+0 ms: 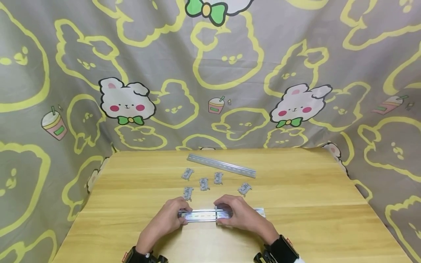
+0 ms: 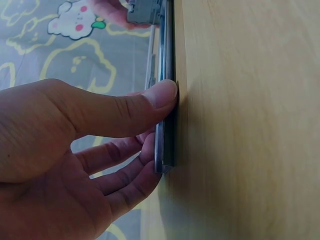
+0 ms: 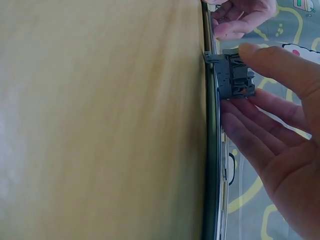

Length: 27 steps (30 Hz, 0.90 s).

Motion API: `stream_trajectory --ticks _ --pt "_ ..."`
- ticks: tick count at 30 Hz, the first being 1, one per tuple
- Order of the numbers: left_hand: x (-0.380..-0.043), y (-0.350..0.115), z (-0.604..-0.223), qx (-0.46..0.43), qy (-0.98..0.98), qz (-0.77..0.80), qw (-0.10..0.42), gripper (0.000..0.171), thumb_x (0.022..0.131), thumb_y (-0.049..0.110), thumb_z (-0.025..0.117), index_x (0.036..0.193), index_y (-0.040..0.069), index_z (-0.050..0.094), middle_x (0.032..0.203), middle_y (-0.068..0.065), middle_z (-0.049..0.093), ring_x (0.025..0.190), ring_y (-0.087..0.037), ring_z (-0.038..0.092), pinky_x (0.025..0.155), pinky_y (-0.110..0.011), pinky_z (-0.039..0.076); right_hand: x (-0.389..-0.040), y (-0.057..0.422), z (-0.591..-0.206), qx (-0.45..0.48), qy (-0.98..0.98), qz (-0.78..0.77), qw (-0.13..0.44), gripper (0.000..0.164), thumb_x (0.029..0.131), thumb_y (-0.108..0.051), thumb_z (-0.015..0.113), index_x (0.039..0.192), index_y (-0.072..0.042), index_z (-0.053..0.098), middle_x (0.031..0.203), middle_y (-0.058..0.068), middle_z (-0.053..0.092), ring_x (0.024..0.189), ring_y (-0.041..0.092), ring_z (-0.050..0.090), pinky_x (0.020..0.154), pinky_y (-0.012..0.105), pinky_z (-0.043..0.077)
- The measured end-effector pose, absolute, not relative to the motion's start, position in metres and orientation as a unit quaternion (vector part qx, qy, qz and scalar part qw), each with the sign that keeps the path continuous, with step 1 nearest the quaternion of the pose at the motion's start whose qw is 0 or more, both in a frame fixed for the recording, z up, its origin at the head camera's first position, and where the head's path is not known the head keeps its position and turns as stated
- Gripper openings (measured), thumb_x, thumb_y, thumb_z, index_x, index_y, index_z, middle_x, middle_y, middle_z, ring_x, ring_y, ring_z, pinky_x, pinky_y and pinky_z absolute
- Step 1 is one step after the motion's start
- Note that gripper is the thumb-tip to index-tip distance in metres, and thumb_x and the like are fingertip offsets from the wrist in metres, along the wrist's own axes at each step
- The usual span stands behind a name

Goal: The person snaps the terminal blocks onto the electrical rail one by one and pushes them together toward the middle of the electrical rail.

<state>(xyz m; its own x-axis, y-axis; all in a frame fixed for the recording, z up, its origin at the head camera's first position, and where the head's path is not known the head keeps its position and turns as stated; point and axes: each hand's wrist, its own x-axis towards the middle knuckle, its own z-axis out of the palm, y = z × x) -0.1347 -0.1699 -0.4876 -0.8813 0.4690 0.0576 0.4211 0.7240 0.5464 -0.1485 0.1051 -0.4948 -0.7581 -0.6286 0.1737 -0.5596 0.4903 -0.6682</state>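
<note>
Across one rail (image 1: 202,215), a block (image 3: 229,77); hands (image 1: 241,213) grip both.

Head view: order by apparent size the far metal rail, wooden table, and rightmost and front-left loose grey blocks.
1. Wooden table
2. Far metal rail
3. Rightmost block and front-left block: too alike to rank

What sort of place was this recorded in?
Probably a makeshift tabletop assembly station: a light wood-grain table, a grey fabric curtain printed with yellow cartoon outlines behind it, and slotted silver metal rails and small grey plastic modules on top.
</note>
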Motion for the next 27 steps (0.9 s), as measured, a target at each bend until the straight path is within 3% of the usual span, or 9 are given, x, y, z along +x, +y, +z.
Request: stream_trajectory --ticks 8,12,19,23,27 --pt "-0.134 -0.171 -0.489 0.238 0.928 0.287 0.030 0.027 0.066 0.003 0.084 0.091 0.007 0.077 0.095 -0.003 0.070 0.091 -0.024 0.065 0.082 -0.043 0.058 -0.149 0.108 -0.492 -0.350 0.865 -0.357 0.044 0.059 0.077 -0.028 0.082 0.126 -0.001 0.063 0.117 0.006 0.068 0.105 0.016 0.064 0.092 0.034 0.055" --pt "-0.134 -0.171 -0.488 0.239 0.925 0.295 0.033 0.026 0.066 0.002 0.084 0.091 0.006 0.077 0.096 -0.004 0.070 0.092 -0.026 0.066 0.083 -0.045 0.058 -0.151 0.118 -0.483 -0.320 0.863 -0.388 0.043 0.061 0.078 -0.028 0.080 0.128 0.001 0.061 0.119 0.012 0.067 0.107 0.023 0.064 0.092 0.038 0.054" --pt "-0.133 -0.170 -0.490 0.229 0.927 0.295 0.039 0.026 0.066 0.003 0.084 0.090 0.008 0.077 0.096 -0.003 0.070 0.092 -0.024 0.066 0.083 -0.044 0.057 -0.175 0.148 -0.470 -0.211 0.917 -0.333 -0.056 0.041 0.083 -0.014 0.077 0.120 0.000 0.066 0.112 0.015 0.068 0.096 0.029 0.066 0.078 0.042 0.059" --pt "-0.133 -0.171 -0.490 0.231 0.926 0.295 0.037 0.026 0.066 0.003 0.084 0.090 0.008 0.077 0.095 -0.002 0.070 0.089 -0.023 0.065 0.081 -0.043 0.058 -0.182 0.160 -0.473 -0.174 0.946 -0.270 -0.038 0.048 0.082 -0.018 0.078 0.122 0.002 0.064 0.115 0.016 0.063 0.097 0.029 0.064 0.077 0.042 0.058" --pt "-0.134 -0.171 -0.489 0.234 0.927 0.291 0.036 0.027 0.066 0.004 0.084 0.092 0.007 0.077 0.095 -0.002 0.070 0.090 -0.024 0.065 0.081 -0.045 0.058 -0.187 0.163 -0.481 -0.163 0.958 -0.236 -0.022 0.051 0.078 -0.023 0.081 0.118 0.005 0.065 0.109 0.016 0.061 0.084 0.023 0.059 0.071 0.036 0.055"
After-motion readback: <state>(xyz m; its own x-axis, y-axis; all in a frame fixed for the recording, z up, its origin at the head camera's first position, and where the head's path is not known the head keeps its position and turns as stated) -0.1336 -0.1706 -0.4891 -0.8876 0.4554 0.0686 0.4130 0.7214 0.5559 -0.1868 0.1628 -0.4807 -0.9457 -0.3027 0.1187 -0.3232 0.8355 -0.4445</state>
